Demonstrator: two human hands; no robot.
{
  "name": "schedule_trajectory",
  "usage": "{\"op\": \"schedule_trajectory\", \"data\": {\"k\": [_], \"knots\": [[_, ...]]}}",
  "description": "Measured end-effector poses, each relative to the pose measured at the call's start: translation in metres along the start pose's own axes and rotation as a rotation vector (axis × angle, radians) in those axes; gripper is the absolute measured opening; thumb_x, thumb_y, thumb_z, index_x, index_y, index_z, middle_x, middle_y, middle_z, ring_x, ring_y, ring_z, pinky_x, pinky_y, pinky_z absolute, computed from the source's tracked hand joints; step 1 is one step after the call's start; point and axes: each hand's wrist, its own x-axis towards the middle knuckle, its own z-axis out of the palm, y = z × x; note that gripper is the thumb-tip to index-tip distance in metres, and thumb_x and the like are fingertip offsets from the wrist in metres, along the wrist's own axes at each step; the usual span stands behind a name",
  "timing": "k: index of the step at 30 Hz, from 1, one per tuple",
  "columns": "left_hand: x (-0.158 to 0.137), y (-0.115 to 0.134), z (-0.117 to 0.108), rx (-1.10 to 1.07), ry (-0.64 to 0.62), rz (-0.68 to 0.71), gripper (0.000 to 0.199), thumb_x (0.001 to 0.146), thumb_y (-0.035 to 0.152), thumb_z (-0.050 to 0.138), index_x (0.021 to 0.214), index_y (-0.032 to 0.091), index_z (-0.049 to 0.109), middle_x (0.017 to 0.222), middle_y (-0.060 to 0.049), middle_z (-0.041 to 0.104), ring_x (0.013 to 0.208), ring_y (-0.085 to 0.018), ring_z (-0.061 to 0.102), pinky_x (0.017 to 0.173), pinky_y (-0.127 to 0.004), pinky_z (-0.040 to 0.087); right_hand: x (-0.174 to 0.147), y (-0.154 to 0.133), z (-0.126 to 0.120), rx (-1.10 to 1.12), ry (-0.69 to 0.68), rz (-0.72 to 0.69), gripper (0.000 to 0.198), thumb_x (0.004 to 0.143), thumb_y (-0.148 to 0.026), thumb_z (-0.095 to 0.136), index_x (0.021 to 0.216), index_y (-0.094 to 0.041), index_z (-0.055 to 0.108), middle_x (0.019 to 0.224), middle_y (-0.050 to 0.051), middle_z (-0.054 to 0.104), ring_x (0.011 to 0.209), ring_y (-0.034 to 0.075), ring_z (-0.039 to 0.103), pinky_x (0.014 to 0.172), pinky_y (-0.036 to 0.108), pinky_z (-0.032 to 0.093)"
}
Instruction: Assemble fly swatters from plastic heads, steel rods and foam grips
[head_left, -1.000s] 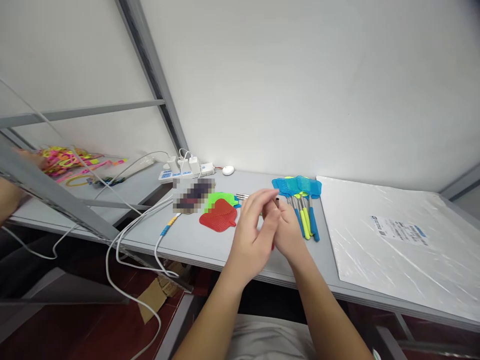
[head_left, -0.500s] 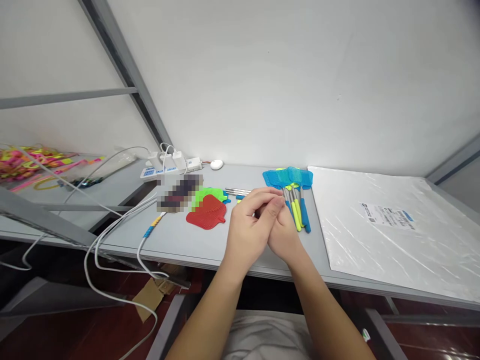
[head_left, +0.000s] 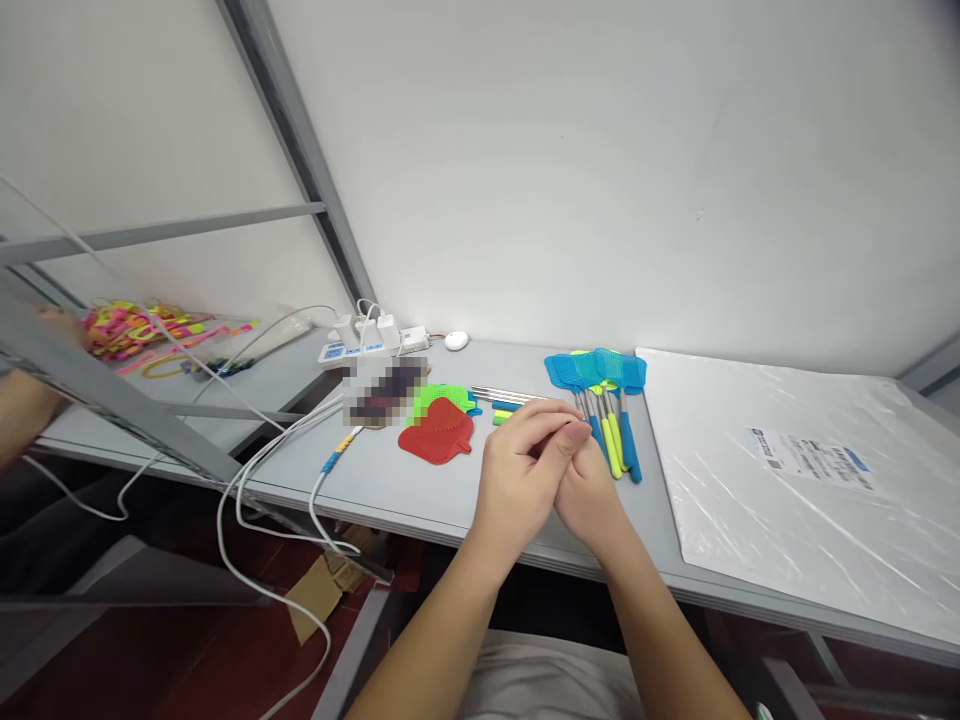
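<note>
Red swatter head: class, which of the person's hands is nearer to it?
Left. The left hand is right of the red swatter head, apart from it; the right hand is farther right, against the left hand.

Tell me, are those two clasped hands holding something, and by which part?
That cannot be told: the left hand and right hand are clasped together, hiding whatever may be between them.

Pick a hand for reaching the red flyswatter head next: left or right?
Left, probably. The left hand is nearer the red flyswatter head; the right hand is farther, by the blue-topped flyswatters. Both are clasped; anything inside is hidden.
</note>
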Motion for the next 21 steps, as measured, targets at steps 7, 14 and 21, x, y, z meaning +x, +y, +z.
{"op": "schedule_trajectory", "data": {"k": [7, 14, 21], "knots": [[-0.008, -0.004, -0.004, -0.049, -0.027, -0.090, 0.022, 0.093, 0.031, 0.056, 0.081, 0.022, 0.071, 0.101, -0.006, 0.071, 0.097, -0.022, 0.064, 0.083, -0.033, 0.049, -0.016, 0.012, 0.013, -0.019, 0.076, 0.049, 0.022, 0.097, -0.033, 0.045, 0.092, -0.020, 0.062, 0.081, 0.002, 0.062, 0.071, 0.016, 0.056, 0.061, 0.027, 0.045], [-0.023, -0.025, -0.058, 0.354, 0.311, 0.042, 0.015, 0.089, 0.030, 0.061, 0.079, 0.025, 0.072, 0.115, -0.005, 0.066, 0.116, -0.026, 0.052, 0.102, -0.039, 0.036, -0.041, 0.029, 0.011, -0.399, -0.110, -0.047, 0.017, 0.097, -0.026, 0.044, 0.108, -0.023, 0.057, 0.090, 0.004, 0.059, 0.079, 0.018, 0.057, 0.070, 0.030, 0.046], [-0.026, -0.064, -0.119, 0.788, 0.345, -0.124, 0.033, 0.091, 0.040, 0.055, 0.120, 0.026, 0.061, 0.129, -0.010, 0.059, 0.126, -0.032, 0.043, 0.106, -0.049, 0.031, -0.057, 0.034, -0.007, -0.676, -0.078, -0.004, 0.020, 0.097, -0.030, 0.046, 0.112, -0.026, 0.059, 0.091, 0.005, 0.061, 0.082, 0.021, 0.060, 0.069, 0.033, 0.048]]}}
